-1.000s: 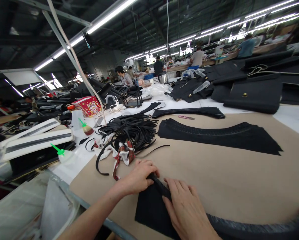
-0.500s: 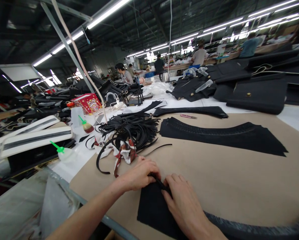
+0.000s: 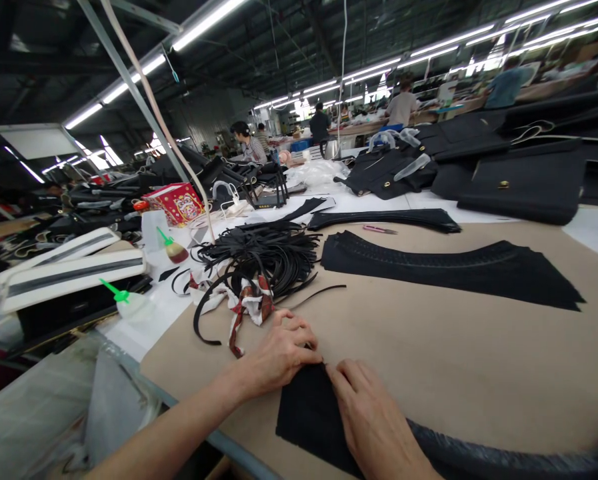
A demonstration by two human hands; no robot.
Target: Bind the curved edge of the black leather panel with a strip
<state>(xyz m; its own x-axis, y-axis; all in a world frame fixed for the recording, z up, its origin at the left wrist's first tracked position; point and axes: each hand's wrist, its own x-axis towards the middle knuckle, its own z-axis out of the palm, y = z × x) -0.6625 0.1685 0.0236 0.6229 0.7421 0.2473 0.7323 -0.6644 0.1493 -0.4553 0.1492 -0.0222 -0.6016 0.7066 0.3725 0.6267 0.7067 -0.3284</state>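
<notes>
A black fabric piece (image 3: 306, 417) lies on the brown board (image 3: 429, 347) at the near edge. My left hand (image 3: 279, 353) rests on its upper left corner, fingers curled and pressed down on the cloth. My right hand (image 3: 369, 413) lies over the same top edge, fingers together, pressing the fabric flat; its fingertips meet those of the left hand. The strip along that edge is hidden under both hands. Just beyond my left hand sits a patterned red and white rag (image 3: 249, 307) and a tangle of thin black strips (image 3: 263, 257).
A stack of curved black fabric pieces (image 3: 453, 270) lies further out on the board. Glue bottles with green tips (image 3: 129, 303) and white trays (image 3: 69, 273) stand at the left. Black bags (image 3: 519, 177) pile up at the back right. Other people work at distant tables.
Both hands slid toward the fabric's top corner, and the black strip seen between them earlier is now covered. The view shifted slightly.
</notes>
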